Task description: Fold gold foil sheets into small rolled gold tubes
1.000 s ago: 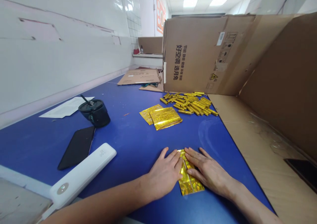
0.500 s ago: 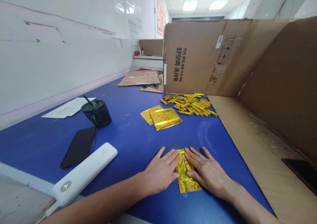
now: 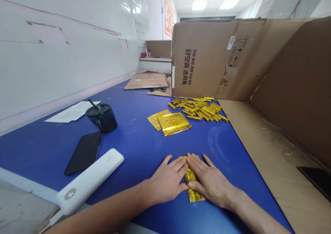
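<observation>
A gold foil sheet (image 3: 192, 185), shiny and folded into a narrow strip, lies on the blue table between my hands. My left hand (image 3: 168, 178) rests flat along its left edge, fingers stretched out. Over the right part of the foil lies my right hand (image 3: 210, 178), palm down with fingers extended and thumb on the foil. Both hands cover much of the sheet, so its full outline is hidden. Farther off, flat gold foil sheets (image 3: 176, 124) lie stacked. Behind them is a heap of small rolled gold foil pieces (image 3: 200, 108).
A large cardboard box (image 3: 207, 61) stands at the back, with cardboard (image 3: 243, 123) along the right edge. On the left are a dark lidded mug (image 3: 104, 118), a black phone (image 3: 84, 153), a white power bank (image 3: 90, 178) with a cable, and white paper (image 3: 72, 112).
My right hand has moved left across the foil, close to my left hand. The visible foil strip is narrower. My left hand has barely moved.
</observation>
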### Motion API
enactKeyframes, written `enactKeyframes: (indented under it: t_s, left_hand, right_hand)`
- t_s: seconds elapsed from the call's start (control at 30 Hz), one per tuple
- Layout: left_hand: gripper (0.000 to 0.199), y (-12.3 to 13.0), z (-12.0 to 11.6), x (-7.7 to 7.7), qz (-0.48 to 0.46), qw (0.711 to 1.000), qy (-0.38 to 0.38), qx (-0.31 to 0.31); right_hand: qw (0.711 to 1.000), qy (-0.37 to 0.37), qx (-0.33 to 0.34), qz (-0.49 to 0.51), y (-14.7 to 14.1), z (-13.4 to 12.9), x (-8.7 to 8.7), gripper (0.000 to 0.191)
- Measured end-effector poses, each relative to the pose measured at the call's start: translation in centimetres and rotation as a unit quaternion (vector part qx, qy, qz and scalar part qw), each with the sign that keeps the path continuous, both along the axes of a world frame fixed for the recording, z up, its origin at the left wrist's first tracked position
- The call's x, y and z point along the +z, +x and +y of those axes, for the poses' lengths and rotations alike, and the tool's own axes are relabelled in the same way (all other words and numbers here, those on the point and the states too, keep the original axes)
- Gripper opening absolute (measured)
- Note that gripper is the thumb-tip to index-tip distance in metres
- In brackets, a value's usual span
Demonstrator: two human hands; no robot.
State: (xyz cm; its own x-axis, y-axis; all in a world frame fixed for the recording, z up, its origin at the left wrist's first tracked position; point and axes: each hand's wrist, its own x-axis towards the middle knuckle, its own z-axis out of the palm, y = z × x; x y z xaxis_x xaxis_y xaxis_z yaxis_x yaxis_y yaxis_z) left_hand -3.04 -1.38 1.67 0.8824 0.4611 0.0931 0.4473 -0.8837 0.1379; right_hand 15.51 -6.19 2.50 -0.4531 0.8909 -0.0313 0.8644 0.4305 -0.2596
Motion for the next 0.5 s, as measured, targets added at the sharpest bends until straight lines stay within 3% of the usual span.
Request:
enactKeyframes:
  t_s: [0.2, 0.33, 0.5]
  left_hand:
    - [0.049, -0.2, 0.0, 0.0, -0.008, 1.0, -0.001, 0.009]
    - [0.048, -0.2, 1.0, 0.2, -0.003, 1.0, -0.002, -0.004]
    - [0.032, 0.4, 2.4, 0.0, -0.006, 0.999, 0.033, 0.014]
  right_hand:
    - [1.0, 0.006, -0.021, -0.02, 2.8, -0.5, -0.8, 0.057]
    - [0.999, 0.009, -0.03, -0.028, 2.3, -0.5, -0.4, 0.054]
    - [0.996, 0.024, -0.062, -0.061, 1.3, -0.3, -0.5, 0.048]
